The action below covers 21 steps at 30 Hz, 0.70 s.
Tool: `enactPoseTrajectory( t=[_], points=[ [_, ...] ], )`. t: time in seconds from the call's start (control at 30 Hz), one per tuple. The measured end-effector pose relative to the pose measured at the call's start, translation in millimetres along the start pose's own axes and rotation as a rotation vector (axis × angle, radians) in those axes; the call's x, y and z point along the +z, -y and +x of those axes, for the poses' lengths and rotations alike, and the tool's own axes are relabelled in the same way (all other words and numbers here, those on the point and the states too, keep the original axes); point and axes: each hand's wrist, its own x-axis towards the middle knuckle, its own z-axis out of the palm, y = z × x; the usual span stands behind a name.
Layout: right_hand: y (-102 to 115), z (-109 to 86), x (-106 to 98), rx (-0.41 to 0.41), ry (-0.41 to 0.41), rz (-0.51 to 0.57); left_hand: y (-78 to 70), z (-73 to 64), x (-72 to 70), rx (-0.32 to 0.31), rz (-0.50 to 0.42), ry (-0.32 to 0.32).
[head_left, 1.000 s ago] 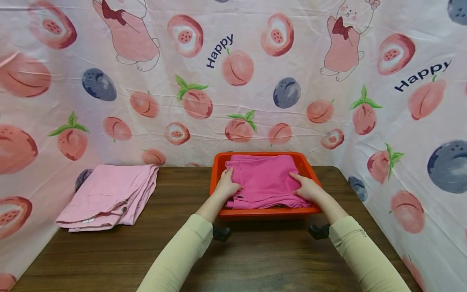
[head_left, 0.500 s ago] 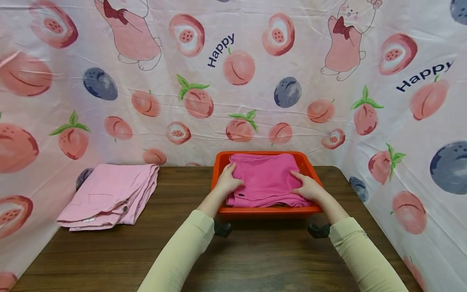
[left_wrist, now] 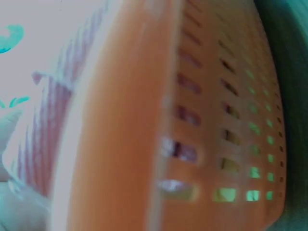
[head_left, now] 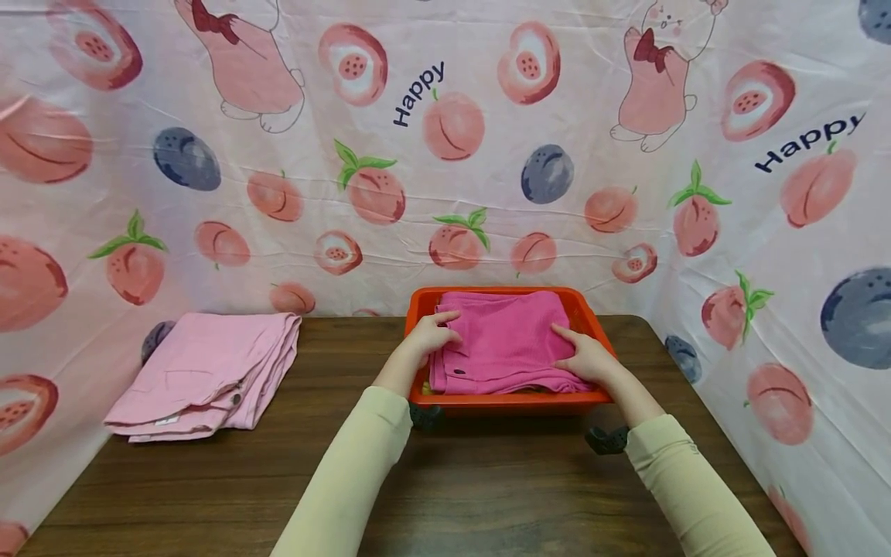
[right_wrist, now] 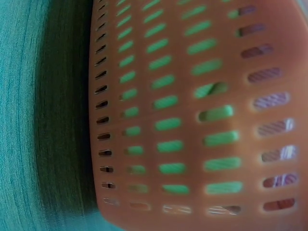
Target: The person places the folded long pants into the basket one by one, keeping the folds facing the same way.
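"Watching from my screen, I see the bright pink garment (head_left: 504,340) folded in the orange basket (head_left: 511,400), right of and below frame centre. Hands?"

"The left hand (head_left: 428,337) looks relaxed to me, fingers extended at the garment's left edge; the right hand (head_left: 589,360) is loosely spread, touching its right side."

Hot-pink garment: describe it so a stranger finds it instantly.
Find the wooden table, then the perforated orange basket near its far edge. The folded hot-pink garment lies inside it; its stronger pink sets it apart from the pale-pink folded garment farther left.
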Motion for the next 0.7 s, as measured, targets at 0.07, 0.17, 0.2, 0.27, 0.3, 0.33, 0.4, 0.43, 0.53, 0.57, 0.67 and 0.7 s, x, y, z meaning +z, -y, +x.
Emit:
enactPoseTrajectory(
  t=[0.07, 0.17, 0.2, 0.27, 0.3, 0.33, 0.4, 0.43, 0.53, 0.57, 0.67, 0.7],
  points=[
    [0, -0.1, 1, -0.002, -0.004, -0.001, 0.4, 1.2, -1.7, -0.019, -0.015, 0.031],
    [-1, -0.4, 1, -0.006, -0.008, 0.001, 0.5, 2.5, -1.4, -0.026, -0.023, 0.047],
    [-1, -0.7, 1, -0.003, -0.009, 0.003, 0.6, 2.6, -0.2, -0.014, -0.012, 0.043],
    [-2, -1.1, 1, -0.004, -0.011, 0.004, 0.3, 2.3, 2.7, 0.015, 0.031, 0.019],
    [-2, -1.6, 1, -0.006, -0.014, 0.007, 0.6, 2.1, 4.4, 0.034, 0.061, 0.004],
    [-2, -1.8, 1, -0.007, -0.017, 0.008, 0.8, 1.7, 6.3, 0.059, 0.106, -0.018],
    [-2, -2.3, 1, -0.008, -0.020, 0.012, 2.6, 2.2, 9.4, 0.112, 0.208, -0.074],
    [-2, -2.4, 1, -0.010, -0.022, 0.013, 4.1, 3.0, 10.8, 0.130, 0.257, -0.101],
    [-1, -2.1, 2, -0.021, -0.025, 0.017, 8.2, 5.7, 13.5, 0.154, 0.366, -0.172],
    [-1, -2.2, 2, -0.022, -0.026, 0.019, 9.1, 6.7, 14.1, 0.160, 0.392, -0.188],
    [0, -2.9, 2, -0.020, -0.033, 0.028, 11.0, 9.3, 15.6, 0.163, 0.433, -0.209],
    [0, -3.2, 3, -0.018, -0.035, 0.030, 11.1, 9.9, 16.0, 0.166, 0.445, -0.213]
  ],
)
